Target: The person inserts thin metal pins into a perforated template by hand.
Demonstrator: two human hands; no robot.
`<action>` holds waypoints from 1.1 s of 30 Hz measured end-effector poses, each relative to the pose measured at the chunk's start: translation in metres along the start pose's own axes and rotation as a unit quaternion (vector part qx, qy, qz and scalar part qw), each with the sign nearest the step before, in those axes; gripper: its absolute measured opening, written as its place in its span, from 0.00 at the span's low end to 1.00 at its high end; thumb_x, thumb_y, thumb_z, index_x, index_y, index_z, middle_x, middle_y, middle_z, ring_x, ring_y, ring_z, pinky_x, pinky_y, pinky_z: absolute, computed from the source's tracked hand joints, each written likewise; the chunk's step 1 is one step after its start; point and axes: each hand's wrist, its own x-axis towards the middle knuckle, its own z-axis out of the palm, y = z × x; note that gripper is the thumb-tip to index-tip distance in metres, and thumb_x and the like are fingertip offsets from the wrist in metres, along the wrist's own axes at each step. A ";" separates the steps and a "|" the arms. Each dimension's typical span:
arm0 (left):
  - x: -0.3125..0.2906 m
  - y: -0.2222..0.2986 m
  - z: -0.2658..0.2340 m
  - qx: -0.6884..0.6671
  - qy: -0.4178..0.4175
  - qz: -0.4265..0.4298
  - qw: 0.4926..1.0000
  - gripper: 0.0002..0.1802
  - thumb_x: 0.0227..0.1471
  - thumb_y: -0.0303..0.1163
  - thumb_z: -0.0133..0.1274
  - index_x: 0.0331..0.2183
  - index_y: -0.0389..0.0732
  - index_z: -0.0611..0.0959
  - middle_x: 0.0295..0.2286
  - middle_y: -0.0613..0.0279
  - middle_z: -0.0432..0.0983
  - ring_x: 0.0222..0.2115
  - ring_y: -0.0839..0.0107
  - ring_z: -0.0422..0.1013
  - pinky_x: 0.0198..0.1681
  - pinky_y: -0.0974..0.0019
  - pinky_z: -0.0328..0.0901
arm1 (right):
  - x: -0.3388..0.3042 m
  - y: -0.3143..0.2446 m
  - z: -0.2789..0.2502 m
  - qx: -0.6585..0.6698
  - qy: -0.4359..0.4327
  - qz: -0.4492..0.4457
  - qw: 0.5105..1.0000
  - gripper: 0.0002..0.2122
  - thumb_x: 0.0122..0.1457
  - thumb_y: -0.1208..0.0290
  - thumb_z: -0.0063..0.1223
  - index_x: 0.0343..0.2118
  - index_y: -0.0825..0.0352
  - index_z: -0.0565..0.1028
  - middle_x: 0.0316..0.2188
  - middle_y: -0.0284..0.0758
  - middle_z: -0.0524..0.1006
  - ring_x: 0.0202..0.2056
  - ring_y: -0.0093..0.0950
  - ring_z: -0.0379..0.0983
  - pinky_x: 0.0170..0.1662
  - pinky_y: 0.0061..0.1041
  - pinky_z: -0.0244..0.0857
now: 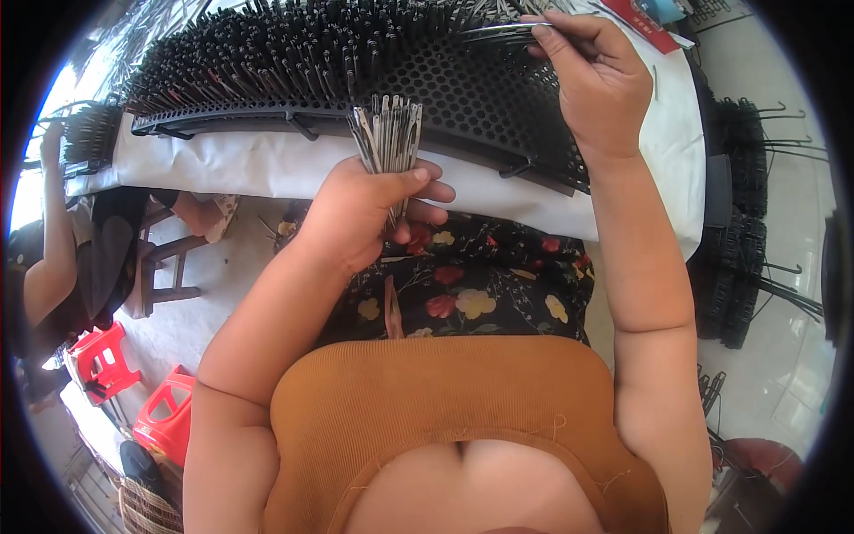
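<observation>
My left hand (360,200) is closed round a fanned bundle of thin, flat metal strips (389,133) with small holes at their upper ends. It is in front of the table edge, just short of a long black perforated rack (454,84). Dark slim strips (258,62) stand densely in the rack's left and middle part, while bare holes show toward its right. Over that right part, my right hand (605,84) pinches a few shiny metal strips (503,33) lying nearly level, tips pointing left. Whether those tips touch the rack, I cannot tell.
White sheeting (240,165) covers the table. To the left, another person's arm (55,205) reaches by a smaller black rack (93,133), near a wooden stool (169,267) and red plastic stools (169,414). Black racks with hooked wires (743,222) stand at the right.
</observation>
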 end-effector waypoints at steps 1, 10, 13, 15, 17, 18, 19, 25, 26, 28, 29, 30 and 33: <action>0.000 0.000 0.000 0.001 0.001 0.000 1.000 0.13 0.59 0.29 0.51 0.43 0.30 0.76 0.34 0.51 0.81 0.28 0.68 0.78 0.19 0.74 0.61 | 0.000 -0.001 0.000 0.008 -0.004 0.010 1.000 0.06 0.58 0.84 0.57 0.39 0.74 0.78 0.35 0.39 0.81 0.36 0.23 0.79 0.42 0.21 0.77; 0.002 0.000 0.003 0.004 -0.001 -0.007 1.000 0.12 0.59 0.29 0.52 0.42 0.31 0.77 0.32 0.51 0.80 0.27 0.67 0.78 0.18 0.74 0.62 | 0.002 -0.011 0.002 -0.141 -0.050 0.002 0.989 0.07 0.58 0.77 0.60 0.40 0.68 0.80 0.33 0.33 0.83 0.33 0.21 0.80 0.38 0.17 0.72; 0.001 -0.001 0.001 0.004 0.004 -0.004 1.000 0.11 0.58 0.29 0.52 0.41 0.31 0.77 0.31 0.52 0.80 0.27 0.67 0.78 0.18 0.74 0.62 | 0.012 -0.039 0.011 -0.205 -0.060 -0.007 0.977 0.04 0.53 0.78 0.63 0.31 0.70 0.80 0.27 0.40 0.81 0.30 0.29 0.79 0.34 0.23 0.70; 0.002 -0.002 -0.001 -0.008 0.007 -0.003 1.000 0.10 0.58 0.28 0.53 0.39 0.32 0.77 0.31 0.52 0.80 0.27 0.67 0.78 0.18 0.74 0.62 | 0.013 -0.044 0.014 -0.195 -0.047 -0.030 0.979 0.04 0.52 0.80 0.63 0.30 0.70 0.79 0.25 0.39 0.80 0.26 0.26 0.76 0.31 0.21 0.68; -0.001 -0.001 0.001 -0.022 0.002 0.007 1.000 0.09 0.58 0.28 0.54 0.39 0.33 0.77 0.31 0.52 0.80 0.27 0.67 0.78 0.18 0.74 0.62 | 0.014 -0.044 0.016 -0.185 -0.034 -0.053 0.981 0.04 0.51 0.82 0.63 0.29 0.71 0.79 0.23 0.37 0.79 0.23 0.23 0.74 0.28 0.20 0.66; -0.001 0.000 0.002 -0.034 -0.005 0.017 0.999 0.09 0.57 0.28 0.54 0.38 0.33 0.77 0.31 0.52 0.79 0.27 0.68 0.78 0.18 0.74 0.62 | 0.014 -0.043 0.014 -0.204 -0.039 -0.065 0.976 0.04 0.51 0.81 0.63 0.29 0.71 0.79 0.23 0.38 0.79 0.23 0.24 0.75 0.29 0.21 0.66; -0.001 0.000 0.002 -0.035 -0.004 0.017 0.999 0.09 0.57 0.28 0.54 0.38 0.33 0.77 0.31 0.52 0.79 0.27 0.68 0.78 0.18 0.74 0.62 | 0.014 -0.043 0.014 -0.222 -0.043 -0.077 0.971 0.04 0.52 0.81 0.63 0.30 0.70 0.79 0.23 0.38 0.79 0.24 0.26 0.76 0.29 0.21 0.67; 0.001 0.000 0.003 -0.057 -0.025 0.007 0.998 0.09 0.57 0.28 0.55 0.38 0.34 0.78 0.31 0.54 0.79 0.28 0.70 0.77 0.17 0.75 0.61 | 0.024 -0.048 0.029 -0.188 -0.066 -0.110 0.974 0.05 0.53 0.81 0.60 0.33 0.69 0.79 0.26 0.40 0.80 0.27 0.30 0.78 0.31 0.22 0.68; 0.000 0.000 0.003 -0.064 -0.017 0.006 0.998 0.09 0.57 0.28 0.55 0.38 0.34 0.78 0.31 0.55 0.79 0.28 0.70 0.76 0.18 0.75 0.61 | 0.024 -0.043 0.032 -0.176 -0.059 -0.125 0.975 0.05 0.54 0.81 0.59 0.34 0.69 0.78 0.27 0.38 0.80 0.29 0.25 0.77 0.33 0.20 0.68; 0.000 0.001 0.003 -0.069 -0.013 0.006 0.997 0.09 0.57 0.28 0.55 0.38 0.34 0.78 0.31 0.56 0.79 0.28 0.71 0.75 0.18 0.75 0.61 | 0.025 -0.038 0.035 -0.147 -0.057 -0.066 0.985 0.04 0.55 0.81 0.58 0.34 0.69 0.78 0.27 0.36 0.80 0.29 0.22 0.77 0.33 0.19 0.67; 0.000 0.001 0.002 -0.060 -0.010 -0.004 0.998 0.09 0.56 0.28 0.55 0.39 0.34 0.78 0.31 0.56 0.79 0.28 0.72 0.75 0.18 0.75 0.61 | 0.025 -0.035 0.035 -0.116 -0.057 -0.007 0.992 0.04 0.56 0.82 0.57 0.34 0.69 0.78 0.27 0.34 0.80 0.29 0.20 0.76 0.34 0.18 0.67; -0.001 0.001 0.002 -0.053 -0.007 -0.013 0.999 0.10 0.56 0.28 0.55 0.39 0.34 0.78 0.31 0.56 0.79 0.28 0.72 0.75 0.19 0.75 0.60 | 0.024 -0.032 0.034 -0.117 -0.056 -0.007 0.992 0.04 0.56 0.82 0.57 0.34 0.69 0.78 0.27 0.34 0.80 0.29 0.20 0.76 0.34 0.18 0.67; -0.002 0.002 0.001 -0.056 -0.017 -0.012 0.998 0.10 0.56 0.28 0.55 0.39 0.34 0.78 0.31 0.56 0.79 0.28 0.72 0.75 0.19 0.76 0.60 | 0.020 -0.029 0.033 -0.062 -0.026 0.011 0.998 0.03 0.58 0.82 0.56 0.34 0.70 0.77 0.27 0.32 0.80 0.30 0.16 0.74 0.35 0.17 0.67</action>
